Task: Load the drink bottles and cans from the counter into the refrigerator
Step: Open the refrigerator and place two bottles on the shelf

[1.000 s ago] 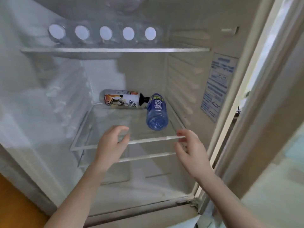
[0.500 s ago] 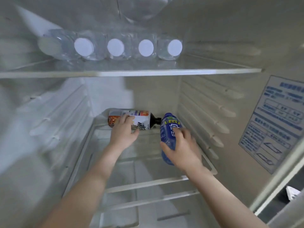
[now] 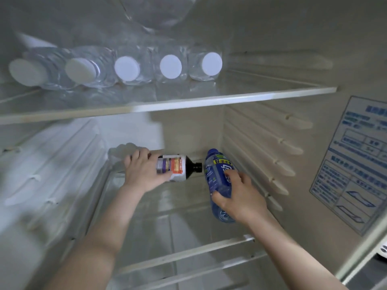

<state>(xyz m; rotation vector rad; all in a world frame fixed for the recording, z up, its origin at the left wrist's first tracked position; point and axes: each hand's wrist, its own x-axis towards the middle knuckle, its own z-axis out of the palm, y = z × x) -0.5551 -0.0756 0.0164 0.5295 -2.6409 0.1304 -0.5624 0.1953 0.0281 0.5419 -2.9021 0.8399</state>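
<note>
Both my hands reach deep into the open refrigerator. My left hand [image 3: 144, 172] grips a dark bottle with a white and orange label [image 3: 178, 167], lying on its side at the back of the lower glass shelf [image 3: 188, 253], its black cap pointing right. My right hand [image 3: 240, 197] grips a blue bottle [image 3: 217, 178] that lies lengthwise near the right wall, its far end next to the dark bottle's cap. Several clear water bottles with white caps [image 3: 169, 66] lie in a row on the upper glass shelf [image 3: 209, 100].
Ribbed shelf rails [image 3: 278, 162] line the right inner wall, close to the blue bottle. A blue printed sticker [image 3: 360, 162] is on the wall at the right. Another clear bottle [image 3: 159, 13] shows at the very top. The front half of the lower shelf holds nothing.
My hands went from the shelf's front edge into the fridge and took hold of the two bottles. The dark bottle has since rolled, showing a different side of its label. The view moved closer.
</note>
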